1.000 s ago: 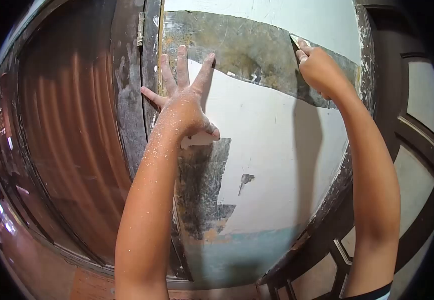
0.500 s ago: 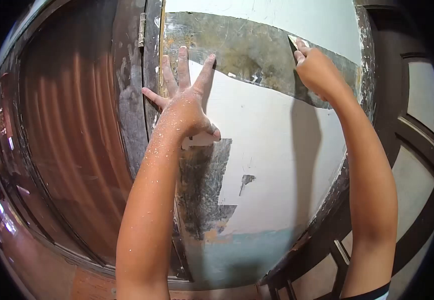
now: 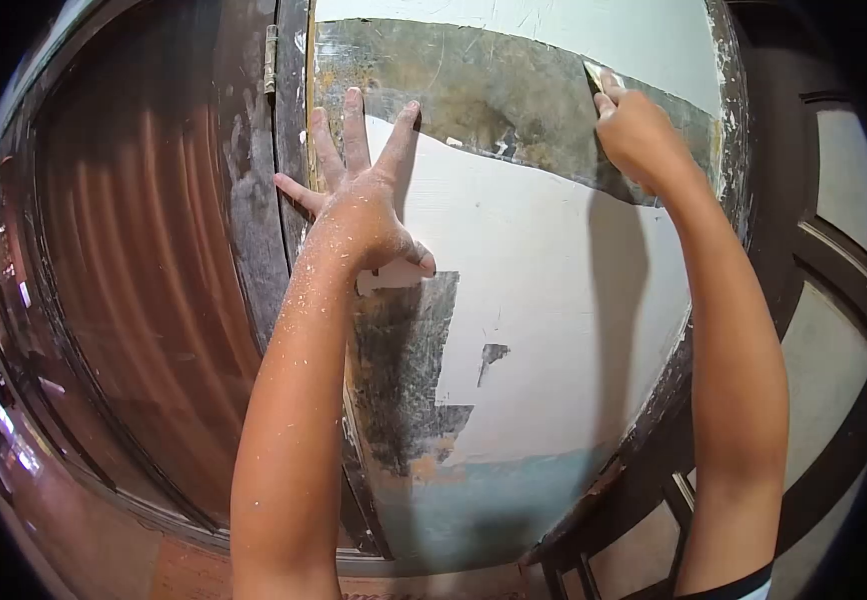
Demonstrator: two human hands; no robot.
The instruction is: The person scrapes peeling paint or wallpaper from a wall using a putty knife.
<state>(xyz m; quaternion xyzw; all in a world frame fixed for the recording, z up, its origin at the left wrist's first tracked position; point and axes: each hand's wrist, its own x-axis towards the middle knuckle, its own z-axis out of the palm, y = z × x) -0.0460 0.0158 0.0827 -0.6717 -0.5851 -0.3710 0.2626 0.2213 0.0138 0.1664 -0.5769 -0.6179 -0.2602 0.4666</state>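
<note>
Left hand (image 3: 359,215) is pressing the door (image 3: 554,300), grip spread wide; right hand (image 3: 639,135) is clutching a scraper (image 3: 592,72) higher on the door.

1. A repair site at the doorway of an old building.
2. Centre: a tall door (image 3: 554,300) whose pale paint is stripped off in patches, with a bare grey band (image 3: 494,90) across its top.
3. Upper right: a right hand (image 3: 639,130) presses a scraper (image 3: 592,72) to that band. White flecks dust the left hand (image 3: 359,215), which lies flat on the door.
4. Upper left: a metal hinge (image 3: 271,60) on a worn dark frame, beside a brown ribbed shutter (image 3: 144,250).
5. Right edge: dark panelled woodwork (image 3: 834,250).
</note>
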